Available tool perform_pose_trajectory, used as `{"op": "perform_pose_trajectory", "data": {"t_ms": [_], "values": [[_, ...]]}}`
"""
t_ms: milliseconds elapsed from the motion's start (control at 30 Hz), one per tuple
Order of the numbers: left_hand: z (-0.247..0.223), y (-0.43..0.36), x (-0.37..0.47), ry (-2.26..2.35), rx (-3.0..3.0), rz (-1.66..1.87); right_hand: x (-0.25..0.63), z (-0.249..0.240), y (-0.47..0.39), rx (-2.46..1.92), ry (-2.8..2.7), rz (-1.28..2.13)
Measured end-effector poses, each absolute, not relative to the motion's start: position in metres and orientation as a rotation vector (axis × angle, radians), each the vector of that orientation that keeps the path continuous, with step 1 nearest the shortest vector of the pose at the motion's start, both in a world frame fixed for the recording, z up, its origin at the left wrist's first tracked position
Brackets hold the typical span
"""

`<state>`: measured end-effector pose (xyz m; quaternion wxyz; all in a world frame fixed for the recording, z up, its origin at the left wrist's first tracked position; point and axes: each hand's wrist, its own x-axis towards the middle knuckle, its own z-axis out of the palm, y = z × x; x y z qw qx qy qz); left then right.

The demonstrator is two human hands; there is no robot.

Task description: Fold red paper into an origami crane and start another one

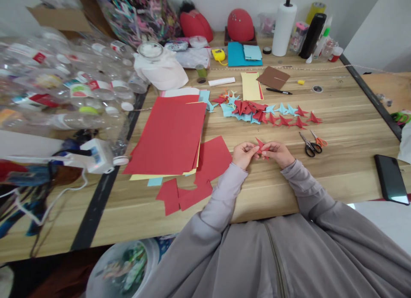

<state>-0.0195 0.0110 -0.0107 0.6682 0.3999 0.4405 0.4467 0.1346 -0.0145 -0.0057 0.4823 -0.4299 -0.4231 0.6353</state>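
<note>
Between my two hands is a small folded red paper crane (259,144), its points sticking up past the fingertips. My left hand (244,154) pinches it from the left with thumb and fingers. From the other side my right hand (278,153) grips it the same way; the fingers hide part of the folds. Beyond the hands lies a row of finished paper cranes (283,120), red and light blue, heaped together toward the left. Black-handled scissors (312,147) and smaller orange-handled scissors (319,139) rest right of my right hand.
Left of my hands lies a stack of red paper (167,135), with cut red scraps (184,195) in front. Many plastic bottles (96,88) crowd the far left. A phone (391,179) lies at the right edge. Behind are a brown paper square (272,78) and a black pen (279,91).
</note>
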Motion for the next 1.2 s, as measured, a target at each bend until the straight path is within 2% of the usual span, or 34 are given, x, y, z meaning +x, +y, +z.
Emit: {"op": "perform_pose_trajectory", "data": {"t_ms": [1200], "values": [[-0.0087, 0.0094, -0.0188, 0.927, 0.741, 0.972, 0.1316, -0.0103, -0.0136, -1.039, -1.014, 1.481]]}}
